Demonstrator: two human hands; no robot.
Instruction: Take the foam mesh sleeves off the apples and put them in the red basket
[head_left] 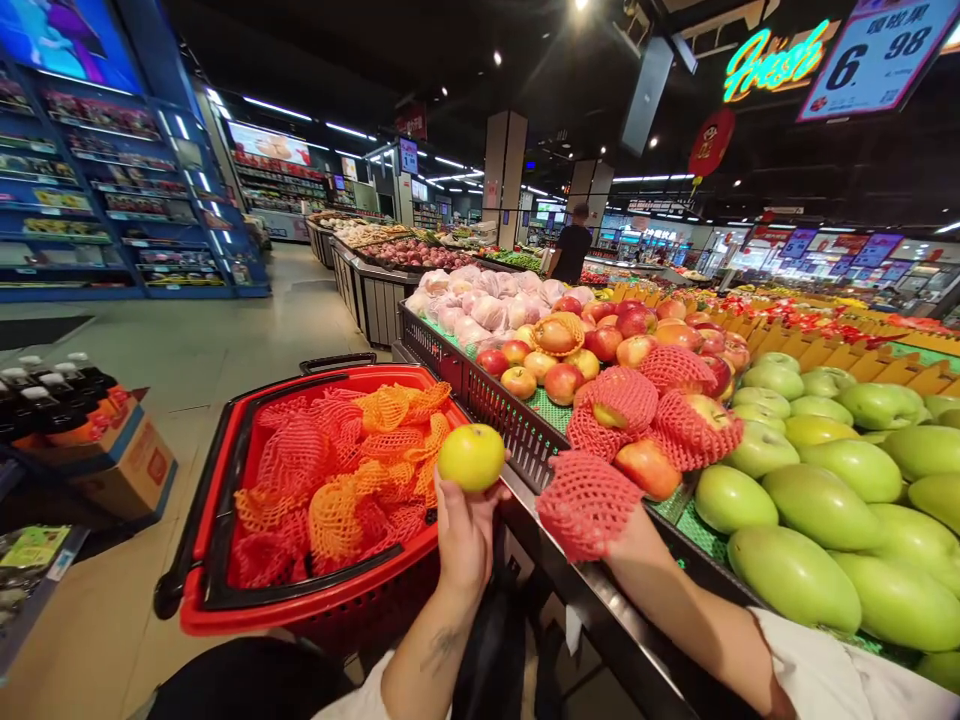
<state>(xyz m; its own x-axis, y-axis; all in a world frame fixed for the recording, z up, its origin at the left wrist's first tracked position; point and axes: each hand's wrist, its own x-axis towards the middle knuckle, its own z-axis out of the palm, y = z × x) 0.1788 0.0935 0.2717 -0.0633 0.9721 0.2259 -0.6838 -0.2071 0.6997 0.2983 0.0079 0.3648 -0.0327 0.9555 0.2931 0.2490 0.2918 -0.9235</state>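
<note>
My left hand is closed around a yellow-green apple, holding it up beside the right end of a red shopping basket. Over my right hand lies a red foam fruit net, so its fingers are hidden. That hand is at the edge of the fruit stand, close to red apples and several apples in red foam nets. Loose red foam nets and orange foam nets fill the basket.
Large green mangoes are piled on the right. Bagged pinkish fruit lies behind the apples. A black slatted edge borders the stand. Boxed dark bottles stand at the left. A person in dark clothes is farther back.
</note>
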